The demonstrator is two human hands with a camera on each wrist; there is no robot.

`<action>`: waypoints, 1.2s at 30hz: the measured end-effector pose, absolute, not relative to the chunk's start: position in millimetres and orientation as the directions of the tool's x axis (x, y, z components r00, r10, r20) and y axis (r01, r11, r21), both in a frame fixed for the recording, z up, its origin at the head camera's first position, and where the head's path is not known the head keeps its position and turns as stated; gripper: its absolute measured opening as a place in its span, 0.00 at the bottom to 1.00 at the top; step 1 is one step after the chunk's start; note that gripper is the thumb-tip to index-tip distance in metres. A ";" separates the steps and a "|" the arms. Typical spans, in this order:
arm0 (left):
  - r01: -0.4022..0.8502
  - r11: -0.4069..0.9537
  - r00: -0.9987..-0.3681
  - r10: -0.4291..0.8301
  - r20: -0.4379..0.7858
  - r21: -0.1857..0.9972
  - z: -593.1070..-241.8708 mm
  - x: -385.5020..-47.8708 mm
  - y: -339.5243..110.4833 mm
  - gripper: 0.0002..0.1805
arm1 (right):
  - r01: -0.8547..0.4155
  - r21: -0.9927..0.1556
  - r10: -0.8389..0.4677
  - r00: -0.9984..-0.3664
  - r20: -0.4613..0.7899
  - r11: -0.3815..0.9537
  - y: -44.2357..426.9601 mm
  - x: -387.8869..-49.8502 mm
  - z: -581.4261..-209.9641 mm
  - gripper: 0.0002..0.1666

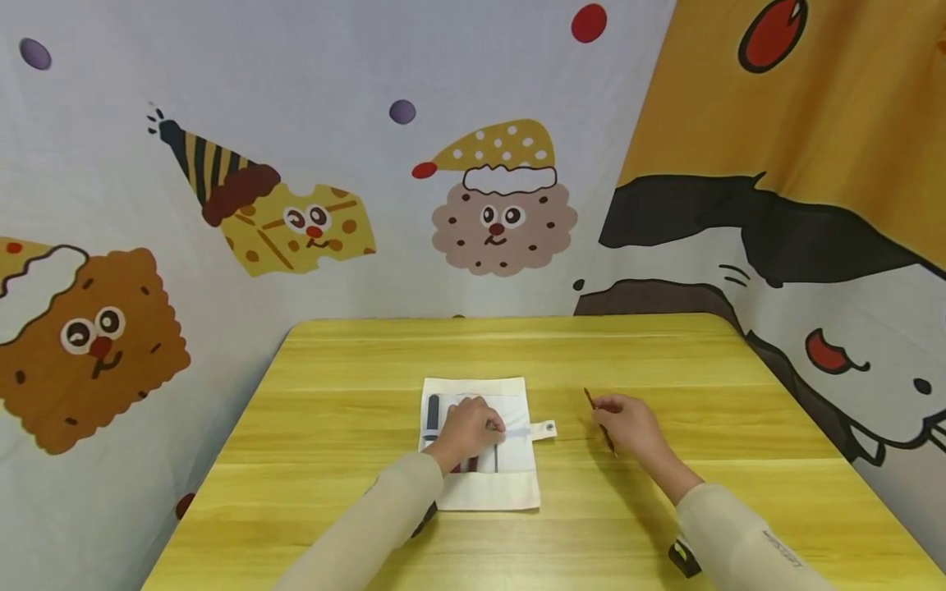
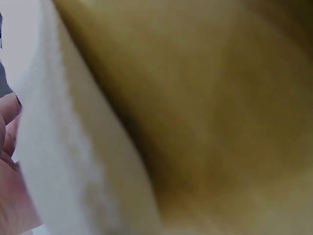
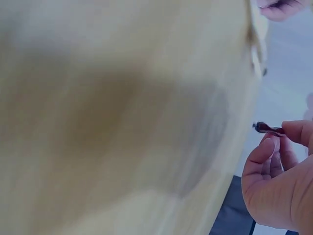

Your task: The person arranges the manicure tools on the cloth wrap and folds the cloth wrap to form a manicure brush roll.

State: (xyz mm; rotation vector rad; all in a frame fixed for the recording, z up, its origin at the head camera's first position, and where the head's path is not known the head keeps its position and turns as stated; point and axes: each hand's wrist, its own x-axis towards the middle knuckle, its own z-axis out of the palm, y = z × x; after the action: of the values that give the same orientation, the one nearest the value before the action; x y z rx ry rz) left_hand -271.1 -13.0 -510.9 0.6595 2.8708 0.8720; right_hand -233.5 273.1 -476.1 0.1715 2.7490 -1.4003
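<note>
An off-white cloth tool case (image 1: 488, 492) lies unfolded on the table, its snap tab (image 1: 544, 430) sticking out to the right. My left hand (image 1: 466, 433) is over its middle, fingertips pinching what looks like the pale band (image 1: 521, 432) across it; the contact is partly hidden. In the case are a dark-handled tool (image 1: 433, 410), a reddish-brown handle (image 1: 473, 465) and a slim grey tool (image 1: 496, 460). To the right, my right hand (image 1: 628, 423) pinches a thin reddish-brown stick-like tool (image 1: 588, 397) above the table, tilted. Its dark end (image 3: 261, 127) shows in the right wrist view.
The yellow wood-grain table (image 1: 355, 353) has rounded far corners. A curtain (image 1: 310, 66) printed with cartoon figures hangs behind and beside it. Small dark objects (image 1: 683, 558) show by both sleeves. Pale sleeve cloth (image 2: 88, 161) fills much of the left wrist view.
</note>
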 end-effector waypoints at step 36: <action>0.385 0.756 -0.900 0.435 0.032 0.529 -507.1 -274.4 -12.3 0.04 | 0.142 -0.930 0.067 -0.990 -0.126 0.338 152.3 -303.1 -504.1 0.31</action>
State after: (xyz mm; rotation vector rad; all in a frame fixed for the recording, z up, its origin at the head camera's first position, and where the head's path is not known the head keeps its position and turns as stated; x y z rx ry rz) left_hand -274.4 -12.3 -507.1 0.6690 2.8569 0.8289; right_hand -303.1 152.3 -504.1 0.1968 2.5163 -1.7597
